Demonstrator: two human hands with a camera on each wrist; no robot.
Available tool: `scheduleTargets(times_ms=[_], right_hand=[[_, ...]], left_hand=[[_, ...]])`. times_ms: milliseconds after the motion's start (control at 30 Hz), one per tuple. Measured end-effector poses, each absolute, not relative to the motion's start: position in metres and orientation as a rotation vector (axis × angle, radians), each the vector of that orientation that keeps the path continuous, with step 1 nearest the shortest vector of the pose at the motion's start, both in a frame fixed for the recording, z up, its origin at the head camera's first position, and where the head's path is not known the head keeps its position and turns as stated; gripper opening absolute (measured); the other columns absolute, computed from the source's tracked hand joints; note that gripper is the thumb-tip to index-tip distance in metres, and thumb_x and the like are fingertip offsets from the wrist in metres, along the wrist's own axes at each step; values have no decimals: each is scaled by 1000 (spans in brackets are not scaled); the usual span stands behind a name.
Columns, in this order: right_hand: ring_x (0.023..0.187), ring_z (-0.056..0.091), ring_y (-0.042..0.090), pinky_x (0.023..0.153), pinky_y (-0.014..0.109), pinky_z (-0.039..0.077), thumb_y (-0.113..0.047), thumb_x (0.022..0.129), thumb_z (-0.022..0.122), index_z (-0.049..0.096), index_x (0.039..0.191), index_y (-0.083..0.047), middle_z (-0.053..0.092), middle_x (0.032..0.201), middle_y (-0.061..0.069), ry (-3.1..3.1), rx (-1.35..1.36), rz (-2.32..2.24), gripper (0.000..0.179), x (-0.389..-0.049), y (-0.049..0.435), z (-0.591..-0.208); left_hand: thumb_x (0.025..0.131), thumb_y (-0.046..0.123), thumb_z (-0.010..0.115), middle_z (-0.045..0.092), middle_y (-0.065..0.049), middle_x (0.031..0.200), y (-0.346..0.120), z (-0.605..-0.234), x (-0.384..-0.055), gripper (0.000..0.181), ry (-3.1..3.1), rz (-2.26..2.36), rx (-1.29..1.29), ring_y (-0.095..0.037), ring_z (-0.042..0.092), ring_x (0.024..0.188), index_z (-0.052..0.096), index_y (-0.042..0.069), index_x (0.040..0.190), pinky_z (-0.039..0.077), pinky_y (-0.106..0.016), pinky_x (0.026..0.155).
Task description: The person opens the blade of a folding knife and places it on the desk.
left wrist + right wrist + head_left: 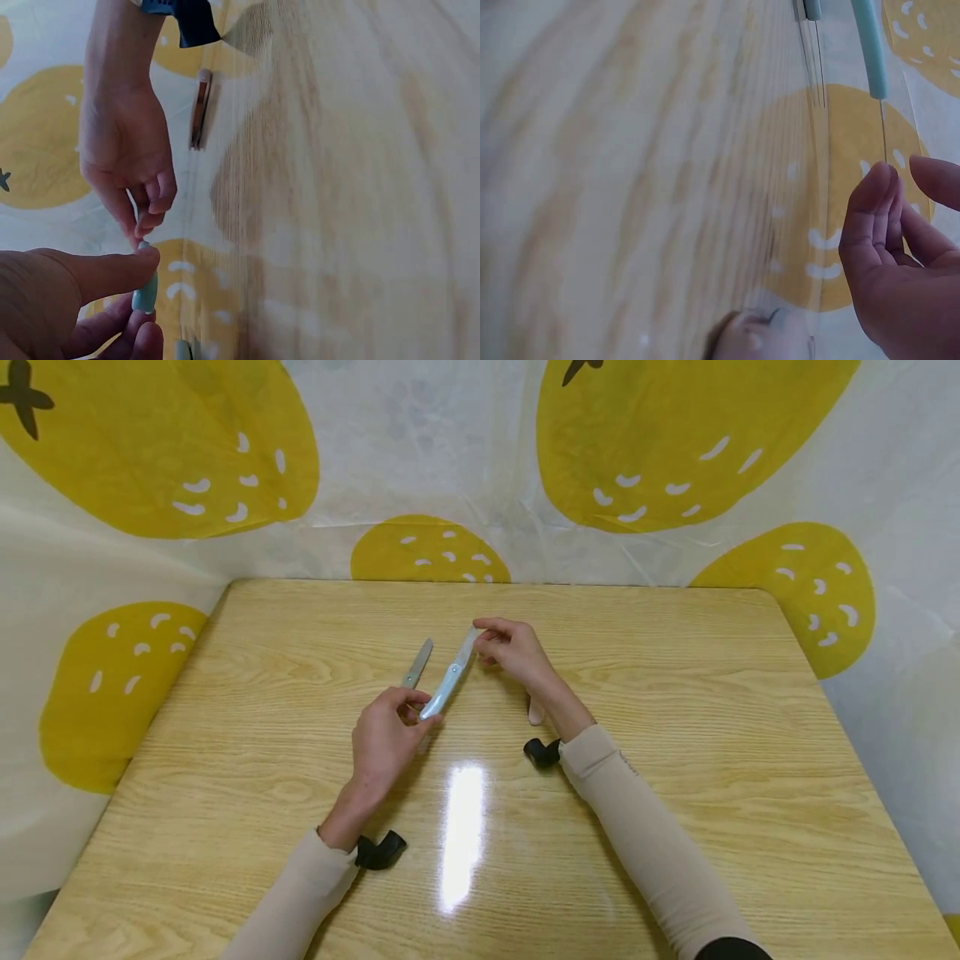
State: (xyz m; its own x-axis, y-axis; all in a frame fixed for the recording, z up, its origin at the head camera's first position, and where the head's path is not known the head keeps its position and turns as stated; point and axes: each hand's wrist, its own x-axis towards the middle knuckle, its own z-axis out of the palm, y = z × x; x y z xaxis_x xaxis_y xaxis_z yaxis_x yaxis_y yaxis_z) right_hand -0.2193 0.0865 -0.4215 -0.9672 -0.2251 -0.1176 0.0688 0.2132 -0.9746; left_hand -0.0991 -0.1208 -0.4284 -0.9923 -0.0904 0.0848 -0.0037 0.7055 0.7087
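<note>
A folding knife (447, 683) with a pale blue handle is held slantwise above the table, its blade swung out. My left hand (384, 732) pinches the handle's lower end between thumb and fingers. At the blade's far end, the fingertips of my right hand (516, 653) pinch the tip; the right wrist view shows the thin blade (883, 131) running down to them. A second folding knife (418, 662) lies on the table just beyond the left hand, blade out, its handle mostly hidden. Behind the right wrist lies a third, pinkish-brown folding knife (200, 111), partly covered in the head view.
The wooden table (712, 760) has a bright light reflection in front of the hands. A white sheet (450, 435) printed with yellow fruit hangs behind and at the sides. Black wrist mounts (381, 850) stick out from both wrists.
</note>
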Motion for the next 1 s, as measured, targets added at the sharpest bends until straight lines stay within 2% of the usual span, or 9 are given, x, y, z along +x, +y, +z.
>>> scheduleTargets(times_ms=[233, 667, 1000], right_hand=[[88, 65, 26, 75, 29, 57, -12, 105, 62, 61, 143, 0, 67, 108, 15, 2253, -161, -1724, 40, -222, 86, -424], [92, 67, 23, 78, 30, 62, -17, 109, 54, 51, 150, 1, 68, 115, 23, 2117, -133, -1652, 45, -223, 81, -424], [83, 67, 17, 72, 26, 61, -18, 109, 54, 46, 153, 4, 69, 111, 21, 2076, -158, -1623, 50, -225, 80, -425]], left_hand=[[82, 22, 91, 75, -5, 92, -121, -428, -97, 30, -2860, -1136, 69, -19, 66, 76, 77, 10, 107, 47, -28, 60], [80, 25, 92, 75, -2, 87, -121, -429, -98, 29, -2934, -1066, 62, -15, 64, 72, 77, 12, 102, 47, -29, 61], [80, 26, 93, 76, -1, 89, -120, -430, -98, 30, -2965, -1038, 60, -14, 65, 72, 77, 12, 101, 48, -28, 59]])
